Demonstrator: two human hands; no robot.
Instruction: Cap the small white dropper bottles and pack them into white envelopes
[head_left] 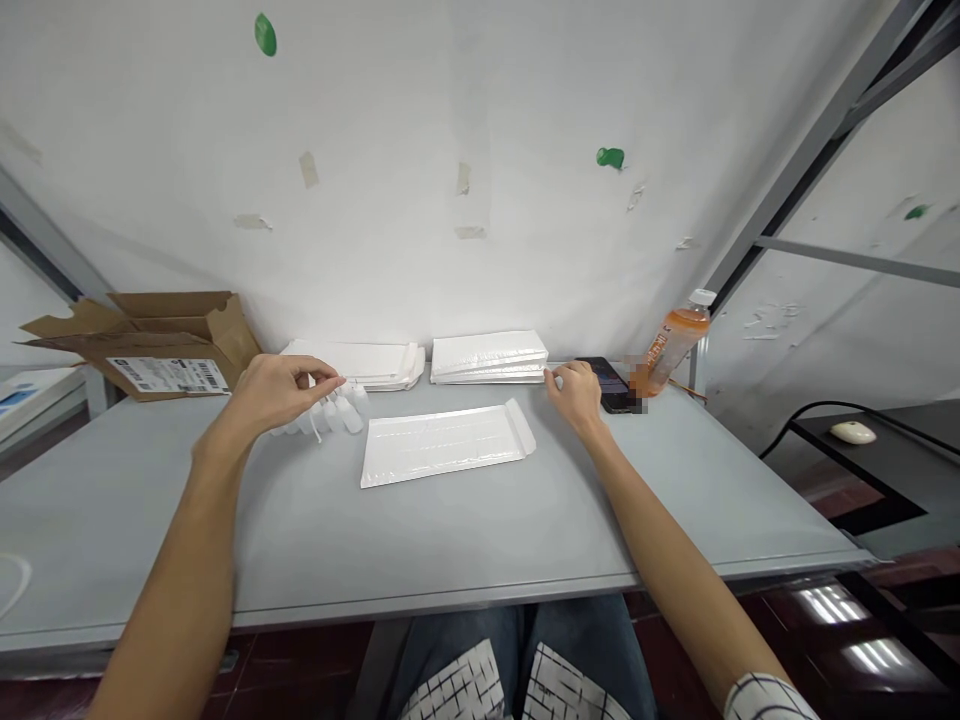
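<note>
A white bubble mailer [450,445] lies flat on the grey table between my hands, its flap unfolded toward the right. My left hand [281,390] is pinched just above several small translucent white pieces [341,412], with thin white strips or strings among them. Whether the fingertips hold one of these cannot be made out. My right hand [576,392] is closed with thumb and fingers curled, beside the right end of a stack of white bubble mailers [487,358]. Its fingertips are at the stack's corner; what they pinch, if anything, is too small to tell.
Another pile of white mailers [375,365] lies at the wall behind my left hand. An open cardboard box [172,345] stands at the back left. A dark phone [611,385] and a bottle of orange drink [675,345] are at the back right. A white mouse [853,432] sits on a separate dark surface.
</note>
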